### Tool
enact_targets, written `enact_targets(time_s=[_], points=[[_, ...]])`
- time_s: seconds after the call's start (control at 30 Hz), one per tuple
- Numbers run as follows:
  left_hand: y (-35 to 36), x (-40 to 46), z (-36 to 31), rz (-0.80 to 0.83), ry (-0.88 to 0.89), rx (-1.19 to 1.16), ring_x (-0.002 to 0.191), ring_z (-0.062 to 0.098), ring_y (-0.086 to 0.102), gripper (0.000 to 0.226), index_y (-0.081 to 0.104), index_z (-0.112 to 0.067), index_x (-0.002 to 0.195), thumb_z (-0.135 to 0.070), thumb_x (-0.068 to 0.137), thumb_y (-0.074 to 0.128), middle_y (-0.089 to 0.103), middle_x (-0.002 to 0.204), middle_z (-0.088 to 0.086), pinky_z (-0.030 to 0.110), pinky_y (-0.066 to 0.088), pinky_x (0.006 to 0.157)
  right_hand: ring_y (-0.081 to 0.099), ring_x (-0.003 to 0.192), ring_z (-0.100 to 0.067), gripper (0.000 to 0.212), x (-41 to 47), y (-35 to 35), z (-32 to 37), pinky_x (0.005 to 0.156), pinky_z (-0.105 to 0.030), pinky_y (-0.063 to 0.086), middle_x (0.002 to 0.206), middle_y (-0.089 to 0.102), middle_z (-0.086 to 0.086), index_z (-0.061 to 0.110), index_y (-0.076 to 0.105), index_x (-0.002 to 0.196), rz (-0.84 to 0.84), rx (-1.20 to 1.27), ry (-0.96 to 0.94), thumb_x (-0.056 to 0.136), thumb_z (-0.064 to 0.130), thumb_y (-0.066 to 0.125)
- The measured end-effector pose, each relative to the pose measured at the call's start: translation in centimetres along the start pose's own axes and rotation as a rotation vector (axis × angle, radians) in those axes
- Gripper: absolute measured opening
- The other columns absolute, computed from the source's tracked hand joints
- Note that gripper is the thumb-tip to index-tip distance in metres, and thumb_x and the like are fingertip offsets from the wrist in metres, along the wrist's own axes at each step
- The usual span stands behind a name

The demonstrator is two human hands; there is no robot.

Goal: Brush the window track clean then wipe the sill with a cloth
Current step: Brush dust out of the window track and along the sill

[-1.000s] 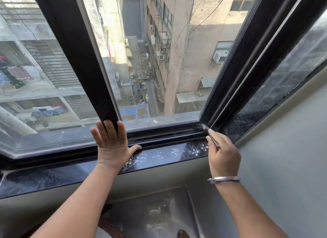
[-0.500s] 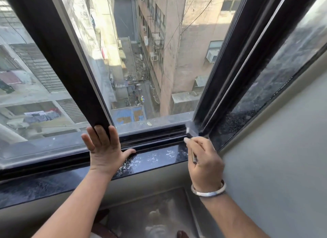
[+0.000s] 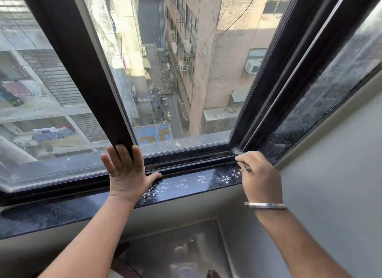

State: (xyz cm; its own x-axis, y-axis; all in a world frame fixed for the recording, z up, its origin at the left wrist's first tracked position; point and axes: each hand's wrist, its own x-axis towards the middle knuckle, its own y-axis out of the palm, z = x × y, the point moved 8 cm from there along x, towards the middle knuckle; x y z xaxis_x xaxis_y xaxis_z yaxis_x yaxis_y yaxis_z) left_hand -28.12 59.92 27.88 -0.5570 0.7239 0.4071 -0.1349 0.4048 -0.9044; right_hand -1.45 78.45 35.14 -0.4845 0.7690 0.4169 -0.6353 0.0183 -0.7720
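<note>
Right hand (image 3: 260,178) holds brush (image 3: 239,153) in window track (image 3: 192,158) corner.

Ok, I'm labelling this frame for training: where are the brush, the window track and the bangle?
brush (image 3: 237,151), head view, on the pale bristle tip at the track's right corner.
window track (image 3: 186,161), head view, on the dark rail between the hands.
bangle (image 3: 265,205), head view, on the metal band at the right wrist.

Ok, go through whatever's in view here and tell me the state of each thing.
Window: slid open.
Track: exposed, dusty.
Sill: speckled white, not yet wiped.
Brush: bristles in the track's right corner.
Left hand: flat against the sash.
Right hand: closed on the brush.
</note>
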Motion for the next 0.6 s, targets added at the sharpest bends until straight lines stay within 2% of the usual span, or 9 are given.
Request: enact_targets(time_s=[0.07,0.17,0.23,0.27,0.4,0.43,0.5,0.53,0.6], points=[[0.0,0.0,0.0,-0.007,0.005,-0.003,0.140,0.042,-0.038,0.163,-0.029,-0.007,0.149,-0.079,0.049,0.077,-0.044,0.152,0.019,0.055,-0.028,0.111,0.069,0.088,-0.020,0.028,-0.7,0.1,3.6,0.075,-0.033,0.057,0.103,0.069,0.004,0.019,0.072,0.094,0.020,0.076,-0.165,0.077,-0.004,0.071],[-0.3,0.1,-0.3,-0.023,0.013,-0.007,0.141,0.041,-0.037,0.165,-0.028,-0.008,0.150,-0.078,0.046,0.079,-0.042,0.153,0.018,0.054,-0.027,0.112,0.068,0.086,-0.017,0.032,-2.6,3.1,8.5,0.076,-0.032,0.056,0.105,0.068,0.009,0.021,0.070,0.096,0.274,0.194,-0.349,0.077,-0.005,0.068],[-0.5,0.1,-0.4,-0.030,0.012,-0.002,0.141,0.041,-0.037,0.166,-0.028,-0.008,0.150,-0.077,0.045,0.080,-0.042,0.153,0.018,0.054,-0.027,0.112,0.067,0.083,-0.020,0.030,-3.2,4.8,8.7,0.072,-0.036,0.056,0.103,0.069,0.007,0.019,0.071,0.094,0.408,0.180,-0.368,0.078,-0.005,0.064],[-0.6,0.1,-0.4,-0.032,0.015,0.003,0.141,0.041,-0.037,0.166,-0.028,-0.008,0.150,-0.077,0.045,0.080,-0.043,0.153,0.018,0.054,-0.027,0.112,0.068,0.083,-0.022,0.028,-2.7,5.1,7.6,0.073,-0.037,0.056,0.102,0.069,0.005,0.018,0.072,0.093,0.410,0.166,-0.316,0.078,-0.005,0.063],[-0.9,0.1,-0.7,-0.026,0.025,0.015,0.140,0.040,-0.039,0.165,-0.030,-0.008,0.149,-0.077,0.047,0.080,-0.046,0.151,0.017,0.054,-0.028,0.111,0.070,0.086,-0.028,0.028,-0.1,2.0,1.1,0.072,-0.040,0.057,0.102,0.072,-0.001,0.017,0.075,0.095,0.156,0.012,-0.024,0.080,-0.004,0.066],[-1.0,0.1,-0.8,-0.030,0.027,0.018,0.140,0.040,-0.040,0.165,-0.031,-0.008,0.149,-0.077,0.047,0.080,-0.046,0.150,0.017,0.053,-0.028,0.111,0.070,0.087,-0.029,0.030,-0.1,0.8,0.5,0.072,-0.040,0.057,0.103,0.072,-0.002,0.017,0.075,0.096,0.077,-0.003,-0.032,0.079,-0.006,0.067],[-1.3,0.0,-1.0,-0.039,0.031,0.024,0.139,0.039,-0.041,0.166,-0.032,-0.009,0.148,-0.076,0.047,0.081,-0.048,0.150,0.016,0.053,-0.029,0.110,0.069,0.094,-0.023,0.032,-1.5,-1.2,1.2,0.080,-0.036,0.057,0.108,0.071,-0.003,0.016,0.074,0.102,-0.080,0.034,-0.199,0.079,-0.007,0.069],[-1.4,-0.1,-1.0,-0.039,0.029,0.022,0.139,0.038,-0.041,0.166,-0.033,-0.010,0.148,-0.075,0.047,0.082,-0.048,0.149,0.015,0.053,-0.029,0.110,0.068,0.100,-0.019,0.032,-2.6,-1.6,1.9,0.086,-0.031,0.055,0.111,0.071,-0.003,0.014,0.074,0.104,-0.093,0.069,-0.298,0.080,-0.006,0.067],[-1.6,-0.2,-1.1,-0.038,0.023,0.018,0.138,0.038,-0.042,0.166,-0.035,-0.011,0.147,-0.074,0.048,0.083,-0.050,0.148,0.013,0.052,-0.029,0.110,0.068,0.102,-0.019,0.036,-4.3,-0.5,2.7,0.087,-0.031,0.056,0.112,0.071,-0.003,0.012,0.074,0.104,0.031,0.112,-0.376,0.078,-0.009,0.065]])
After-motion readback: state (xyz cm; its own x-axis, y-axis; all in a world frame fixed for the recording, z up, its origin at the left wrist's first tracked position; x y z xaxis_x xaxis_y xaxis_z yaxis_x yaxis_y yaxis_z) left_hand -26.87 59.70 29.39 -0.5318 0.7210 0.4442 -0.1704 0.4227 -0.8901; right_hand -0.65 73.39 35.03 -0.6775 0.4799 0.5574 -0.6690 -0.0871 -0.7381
